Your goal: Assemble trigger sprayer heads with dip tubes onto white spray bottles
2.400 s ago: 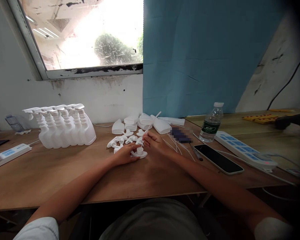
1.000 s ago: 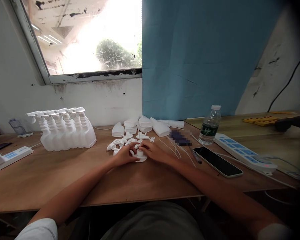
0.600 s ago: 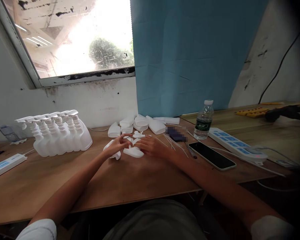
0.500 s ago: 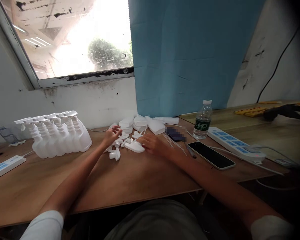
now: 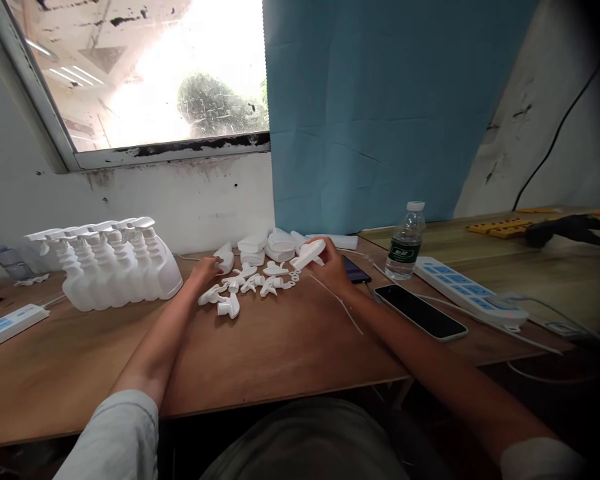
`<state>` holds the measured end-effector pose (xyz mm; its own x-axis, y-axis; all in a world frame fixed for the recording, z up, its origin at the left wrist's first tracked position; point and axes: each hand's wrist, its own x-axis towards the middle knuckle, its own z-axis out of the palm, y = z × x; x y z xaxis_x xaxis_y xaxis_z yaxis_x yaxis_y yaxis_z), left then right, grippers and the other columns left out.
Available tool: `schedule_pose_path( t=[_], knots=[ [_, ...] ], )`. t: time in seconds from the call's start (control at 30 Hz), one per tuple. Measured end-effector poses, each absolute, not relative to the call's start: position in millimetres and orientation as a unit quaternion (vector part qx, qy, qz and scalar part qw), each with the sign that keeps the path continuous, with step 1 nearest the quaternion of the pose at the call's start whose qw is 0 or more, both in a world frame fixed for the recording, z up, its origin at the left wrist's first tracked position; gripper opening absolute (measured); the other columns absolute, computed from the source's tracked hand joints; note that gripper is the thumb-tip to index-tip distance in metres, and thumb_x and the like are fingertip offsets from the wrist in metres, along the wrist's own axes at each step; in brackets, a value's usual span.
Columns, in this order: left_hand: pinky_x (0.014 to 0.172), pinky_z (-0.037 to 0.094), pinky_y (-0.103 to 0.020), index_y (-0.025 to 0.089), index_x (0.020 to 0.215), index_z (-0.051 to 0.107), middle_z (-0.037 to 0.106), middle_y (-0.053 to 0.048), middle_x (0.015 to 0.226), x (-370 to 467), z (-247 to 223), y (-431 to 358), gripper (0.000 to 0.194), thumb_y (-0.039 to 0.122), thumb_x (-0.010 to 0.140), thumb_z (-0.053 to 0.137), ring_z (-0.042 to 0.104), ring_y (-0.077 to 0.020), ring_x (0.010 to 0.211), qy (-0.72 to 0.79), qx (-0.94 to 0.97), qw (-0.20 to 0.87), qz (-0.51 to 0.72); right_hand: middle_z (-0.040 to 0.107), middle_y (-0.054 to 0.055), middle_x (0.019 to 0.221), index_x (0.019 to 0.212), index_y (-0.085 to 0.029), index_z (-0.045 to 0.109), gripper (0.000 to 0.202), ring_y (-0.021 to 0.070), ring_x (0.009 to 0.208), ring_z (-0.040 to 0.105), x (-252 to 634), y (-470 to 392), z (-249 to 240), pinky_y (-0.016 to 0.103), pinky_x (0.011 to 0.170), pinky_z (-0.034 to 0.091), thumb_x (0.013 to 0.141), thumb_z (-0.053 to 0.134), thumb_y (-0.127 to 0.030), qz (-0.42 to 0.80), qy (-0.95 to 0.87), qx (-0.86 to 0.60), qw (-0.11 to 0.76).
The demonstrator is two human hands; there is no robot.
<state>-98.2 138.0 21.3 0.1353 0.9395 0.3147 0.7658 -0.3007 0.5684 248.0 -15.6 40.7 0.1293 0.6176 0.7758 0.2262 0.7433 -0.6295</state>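
Note:
My right hand (image 5: 333, 267) is closed round a white plastic piece (image 5: 309, 255), raised a little over the table at the right of the pile. Farther left, my left hand (image 5: 207, 268) has its fingers on a white bottle (image 5: 225, 259) lying at the back left of the pile. Between the hands, several white spray heads (image 5: 253, 283) are spread on the wooden table (image 5: 280, 353). Small white rings (image 5: 294, 277) lie beside them. Behind are more white flat bottles (image 5: 280, 244). A thin white tube (image 5: 347, 313) lies below my right wrist.
A row of upright white bottles (image 5: 123, 270) stands on the left near a power strip (image 5: 13, 327). To the right are a water bottle (image 5: 403, 245), a phone (image 5: 420, 311), a dark phone (image 5: 356, 270) and another power strip (image 5: 467, 287) with cables.
My right hand has moved right and up with a white piece in it. My left hand has moved left from above the pile to the bottle. A tube has shifted toward the front.

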Motion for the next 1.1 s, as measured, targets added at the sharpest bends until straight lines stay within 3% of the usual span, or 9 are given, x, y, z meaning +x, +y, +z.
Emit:
schedule_pose_path(
  t=[0.1,0.2,0.27,0.37,0.43,0.57,0.7,0.97,1.1],
  knots=[
    [0.092,0.047,-0.039,0.02,0.098,0.069,0.07,-0.011,0.11,-111,19,132,0.037,0.033,0.065,0.076,0.06,-0.0324,0.111,0.577,0.698,0.165,0.389,0.065,0.001,0.096,0.094,-0.025,0.052,0.044,0.0202,0.092,0.063,256,-4,44,0.038,0.088,0.051,0.063,0.083,-0.03,0.249,-0.579,-0.283,0.723],
    [0.08,0.054,-0.036,0.015,0.111,0.062,0.068,-0.013,0.112,-122,20,119,0.045,0.042,0.076,0.067,0.064,-0.0274,0.102,0.566,0.656,0.203,0.457,0.068,0.0,0.09,0.091,-0.024,0.054,0.049,0.0213,0.09,0.065,267,6,47,0.042,0.088,0.054,0.056,0.087,-0.03,0.317,-0.512,-0.262,0.754],
    [0.074,0.057,-0.033,0.013,0.12,0.056,0.066,-0.013,0.115,-129,23,108,0.051,0.047,0.082,0.06,0.065,-0.0232,0.097,0.529,0.636,0.245,0.506,0.069,0.0,0.087,0.087,-0.024,0.057,0.044,0.0206,0.084,0.067,277,11,49,0.043,0.086,0.056,0.057,0.087,-0.031,0.363,-0.49,-0.246,0.754],
    [0.072,0.058,-0.031,0.015,0.119,0.055,0.066,-0.009,0.108,-139,30,92,0.051,0.051,0.083,0.062,0.065,-0.0183,0.089,0.385,0.578,0.401,0.597,0.071,0.0,0.083,0.081,-0.022,0.06,0.031,0.0171,0.075,0.068,291,14,51,0.038,0.08,0.059,0.063,0.084,-0.031,0.429,-0.472,-0.224,0.737],
    [0.066,0.058,-0.027,0.016,0.113,0.057,0.068,-0.007,0.099,-142,35,85,0.046,0.049,0.082,0.067,0.065,-0.0164,0.082,0.285,0.52,0.507,0.626,0.072,0.0,0.079,0.078,-0.021,0.061,0.027,0.0141,0.07,0.068,300,17,51,0.03,0.073,0.06,0.065,0.083,-0.029,0.461,-0.438,-0.209,0.743],
    [0.053,0.052,-0.017,0.016,0.104,0.061,0.069,-0.002,0.08,-141,41,80,0.027,0.038,0.088,0.065,0.063,-0.0113,0.066,0.206,0.449,0.607,0.623,0.071,0.0,0.07,0.072,-0.018,0.062,0.018,0.0101,0.062,0.066,313,22,53,0.021,0.063,0.059,0.071,0.078,-0.024,0.498,-0.341,-0.193,0.774],
    [0.056,0.053,-0.018,0.017,0.106,0.061,0.07,-0.001,0.08,-137,41,79,0.023,0.035,0.093,0.058,0.066,-0.011,0.066,0.203,0.401,0.638,0.625,0.07,0.0,0.066,0.071,-0.019,0.061,0.014,0.0105,0.057,0.065,321,24,56,0.02,0.058,0.059,0.079,0.071,-0.022,0.508,-0.287,-0.201,0.787],
    [0.061,0.055,-0.018,0.019,0.108,0.062,0.072,0.001,0.083,-135,39,78,0.02,0.033,0.096,0.053,0.067,-0.0103,0.07,0.188,0.406,0.65,0.614,0.069,0.0,0.066,0.071,-0.018,0.059,0.018,0.0103,0.057,0.065,318,23,54,0.021,0.059,0.06,0.079,0.074,-0.024,0.533,-0.304,-0.198,0.765],
    [0.068,0.058,-0.023,0.017,0.111,0.062,0.073,-0.003,0.085,-125,41,67,0.025,0.033,0.094,0.054,0.069,-0.0148,0.074,0.207,0.409,0.673,0.581,0.07,-0.001,0.067,0.072,-0.019,0.06,0.017,0.0099,0.058,0.065,310,22,52,0.02,0.059,0.06,0.077,0.075,-0.025,0.536,-0.308,-0.213,0.757]
  ],
)
